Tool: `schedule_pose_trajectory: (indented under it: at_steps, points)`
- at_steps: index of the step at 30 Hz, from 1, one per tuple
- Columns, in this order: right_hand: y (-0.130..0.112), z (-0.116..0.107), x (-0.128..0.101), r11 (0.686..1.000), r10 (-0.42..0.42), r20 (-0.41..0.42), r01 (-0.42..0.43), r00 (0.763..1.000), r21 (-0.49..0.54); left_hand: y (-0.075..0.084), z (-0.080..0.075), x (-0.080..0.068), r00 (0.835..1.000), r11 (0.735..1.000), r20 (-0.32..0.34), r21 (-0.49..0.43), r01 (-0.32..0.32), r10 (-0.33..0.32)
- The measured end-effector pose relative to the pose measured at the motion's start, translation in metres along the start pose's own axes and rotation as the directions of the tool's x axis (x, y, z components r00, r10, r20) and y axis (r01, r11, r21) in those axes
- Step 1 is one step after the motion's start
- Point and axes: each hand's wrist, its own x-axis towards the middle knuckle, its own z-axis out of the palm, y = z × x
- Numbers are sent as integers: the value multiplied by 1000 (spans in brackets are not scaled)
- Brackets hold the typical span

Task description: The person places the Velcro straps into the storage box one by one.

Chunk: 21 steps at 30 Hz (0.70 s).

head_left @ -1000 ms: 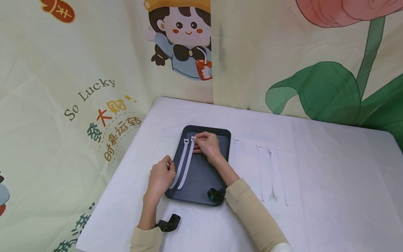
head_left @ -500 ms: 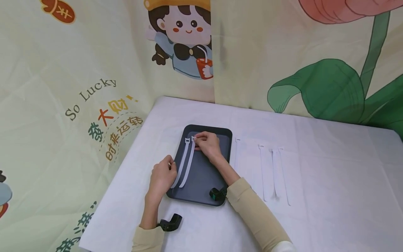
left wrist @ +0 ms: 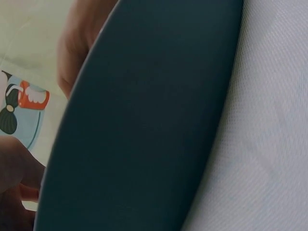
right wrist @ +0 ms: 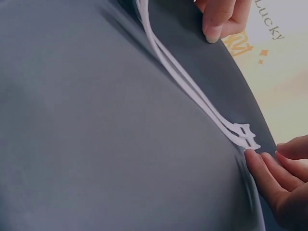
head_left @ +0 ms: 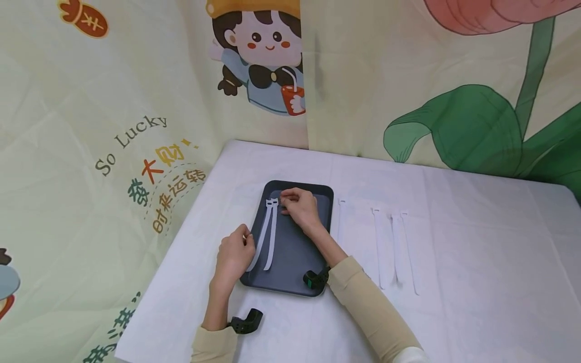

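Two white strap cable ties (head_left: 271, 237) lie lengthwise in the dark tray (head_left: 295, 252). Their slotted heads (right wrist: 245, 137) sit side by side near the tray's far end, and the tails spread apart toward the near end. My right hand (head_left: 300, 209) is over the far part of the tray; one fingertip is right at the nearer head in the right wrist view, and the fingers grip nothing. At the left rim my left hand (head_left: 234, 254) pinches the tray edge, thumb (right wrist: 214, 31) over the inside. In the left wrist view the tray's outer wall (left wrist: 139, 120) covers most of the picture.
Several more white ties (head_left: 379, 247) lie on the white tablecloth (head_left: 481, 262) right of the tray, faint against it. A black wrist camera (head_left: 247, 321) hangs by the left cuff, another (head_left: 315, 279) over the tray's near right corner. Printed cloth (head_left: 363, 75) hangs behind the table.
The head of the right-hand tie has moved left against the other tie's head, and its tail has swung right. My right fingers have let go of it. The left hand stays at the rim.
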Motion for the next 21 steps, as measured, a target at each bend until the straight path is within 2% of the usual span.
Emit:
schedule_pose_trajectory:
  at_steps: [12,21]
  points:
    - [-11,-13,-11,998,-27,-3,27,1000,55,-2,1,1,1000,1000,6,10,9,-9]
    - [-17,-33,-23,995,-51,-17,52,999,90,-1,1,2,1000,1000,9,12,3,-3]
